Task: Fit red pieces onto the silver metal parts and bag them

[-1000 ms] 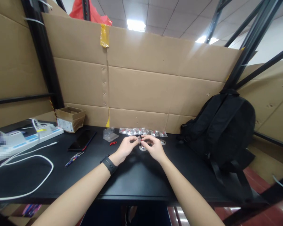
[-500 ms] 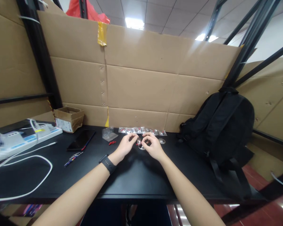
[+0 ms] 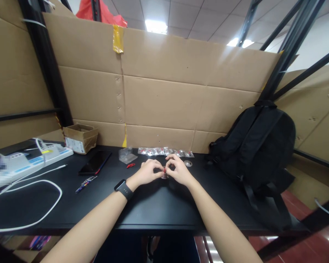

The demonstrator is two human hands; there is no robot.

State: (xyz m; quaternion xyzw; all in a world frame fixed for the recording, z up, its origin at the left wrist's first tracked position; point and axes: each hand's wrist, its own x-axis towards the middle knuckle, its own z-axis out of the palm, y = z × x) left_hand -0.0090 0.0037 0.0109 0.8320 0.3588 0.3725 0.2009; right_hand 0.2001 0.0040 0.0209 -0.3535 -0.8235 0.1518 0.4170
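Both of my hands meet over the middle of the desk. My left hand (image 3: 149, 172) is closed in a pinch at a small red cord (image 3: 165, 170). My right hand (image 3: 178, 171) has thumb and forefinger pinched on a shiny round metal disc (image 3: 163, 177), its lower edge showing under the fingertips. Fingers hide most of both things. Just right of my right hand lies another metal disc (image 3: 188, 163) with a hole in its centre. Beyond the hands is a row of clear packets (image 3: 153, 151) with red bits inside. A loose red cord (image 3: 131, 165) lies left of my left hand.
An open clear plastic case (image 3: 128, 157) stands behind the loose cord. Further left are a phone (image 3: 95, 163), a keyring (image 3: 85, 184), a small cardboard box (image 3: 81, 138) and power strips (image 3: 30, 164) with a white cable. A black backpack (image 3: 259, 149) fills the right side.
My left hand has come in and down to the right, its fingertips now at the red cord by the disc. The disc has dropped slightly and is more covered.
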